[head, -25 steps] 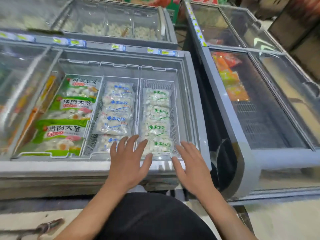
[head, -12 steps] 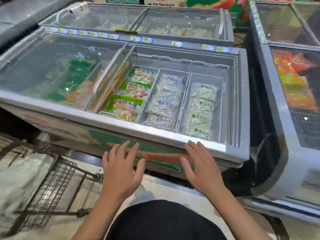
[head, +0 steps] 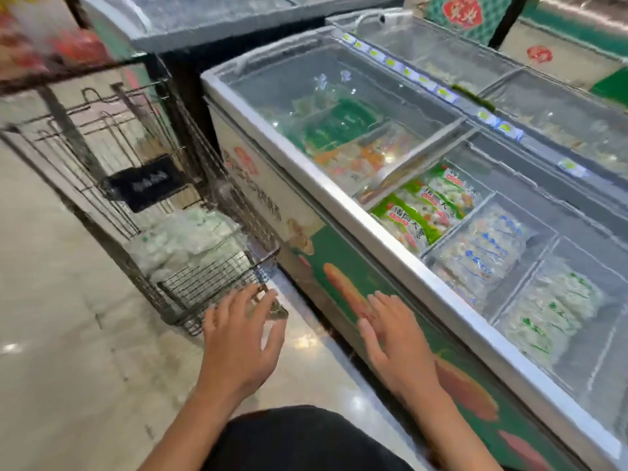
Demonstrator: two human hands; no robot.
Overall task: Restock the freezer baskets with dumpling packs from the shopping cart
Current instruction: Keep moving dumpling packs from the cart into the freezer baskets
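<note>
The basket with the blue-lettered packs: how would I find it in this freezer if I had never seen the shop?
Start at the long chest freezer on the right, at the end where its sliding glass lid is open. Three baskets sit side by side there. Yours is the middle basket, holding clear dumpling packs with blue lettering; one neighbour has bright green printed bags, the other clear packs with green lettering.
</note>
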